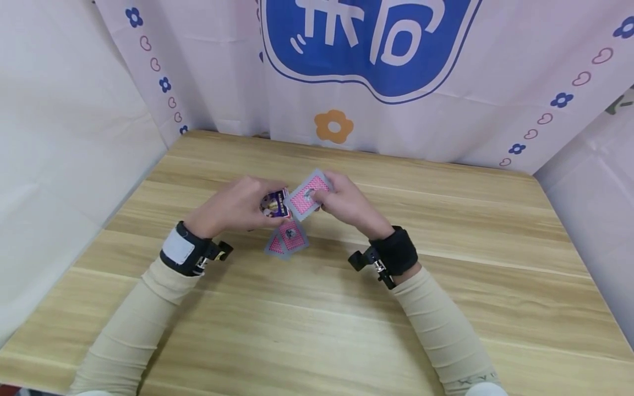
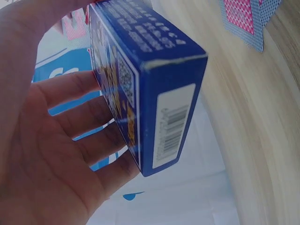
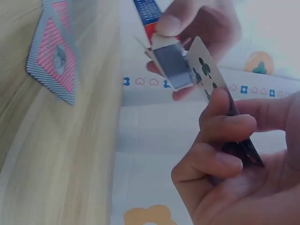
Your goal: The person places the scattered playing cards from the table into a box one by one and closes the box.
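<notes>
My left hand [image 1: 238, 204] grips a small blue playing-card box [image 2: 149, 89] by its edges, thumb on one side and fingers on the other. A barcode label [image 2: 173, 126] shows on its near end. In the right wrist view, the box's open end [image 3: 172, 65] faces my right hand. My right hand [image 1: 350, 204] pinches a playing card [image 1: 303, 199], pink-patterned back up in the head view. Its club face [image 3: 204, 70] shows in the right wrist view, one corner close to the box's opening. Two cards [image 1: 293, 236] lie overlapping on the table below the hands.
The wooden table [image 1: 307, 308] reaches back to a white cloth [image 1: 223, 71] with a blue emblem and an orange flower. White cloth also hangs at the left and right sides. Both wrists wear black straps with small cameras.
</notes>
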Action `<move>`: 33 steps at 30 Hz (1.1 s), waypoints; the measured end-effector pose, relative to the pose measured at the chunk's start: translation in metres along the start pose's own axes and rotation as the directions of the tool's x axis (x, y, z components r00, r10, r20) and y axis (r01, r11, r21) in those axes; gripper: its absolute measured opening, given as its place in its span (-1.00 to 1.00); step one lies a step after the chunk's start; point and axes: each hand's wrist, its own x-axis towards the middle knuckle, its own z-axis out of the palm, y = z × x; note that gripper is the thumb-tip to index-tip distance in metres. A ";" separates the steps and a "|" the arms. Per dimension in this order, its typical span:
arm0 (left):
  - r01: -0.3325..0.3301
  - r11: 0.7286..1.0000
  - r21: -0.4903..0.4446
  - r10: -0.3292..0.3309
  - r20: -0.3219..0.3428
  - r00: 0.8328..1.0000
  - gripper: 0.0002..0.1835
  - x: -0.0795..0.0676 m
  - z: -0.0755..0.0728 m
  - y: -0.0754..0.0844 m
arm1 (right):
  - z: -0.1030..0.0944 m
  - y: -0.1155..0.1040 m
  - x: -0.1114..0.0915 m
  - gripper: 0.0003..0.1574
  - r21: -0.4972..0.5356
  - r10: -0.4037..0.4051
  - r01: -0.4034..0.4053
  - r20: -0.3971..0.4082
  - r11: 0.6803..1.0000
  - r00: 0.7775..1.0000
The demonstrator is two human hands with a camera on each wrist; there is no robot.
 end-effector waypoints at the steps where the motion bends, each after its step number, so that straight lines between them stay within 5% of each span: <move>1: -0.012 1.000 -0.003 0.012 -0.002 1.000 -0.43 0.001 0.001 0.001 | 0.001 0.001 0.000 -0.77 0.002 -0.010 0.010 -0.005 1.000 1.000; 8: -0.043 0.998 -0.044 0.042 -0.016 0.999 -0.51 0.004 0.003 0.007 | 0.007 0.002 -0.003 -0.78 0.002 -0.058 0.058 -0.057 0.998 0.997; 17: -0.001 0.999 -0.037 0.000 -0.023 1.000 -0.38 0.004 0.001 0.010 | 0.005 -0.001 -0.006 -0.78 0.008 -0.089 0.091 -0.151 0.996 0.985; 30: -0.053 0.999 -0.002 0.052 -0.057 0.997 -0.42 0.005 0.002 0.008 | 0.032 0.003 -0.004 -0.77 0.007 -0.081 0.081 -0.016 0.997 0.997; 33: -0.046 0.999 0.010 0.046 -0.062 0.997 -0.42 0.005 0.001 0.008 | 0.028 0.003 -0.004 -0.75 0.005 -0.079 0.079 -0.074 0.997 0.994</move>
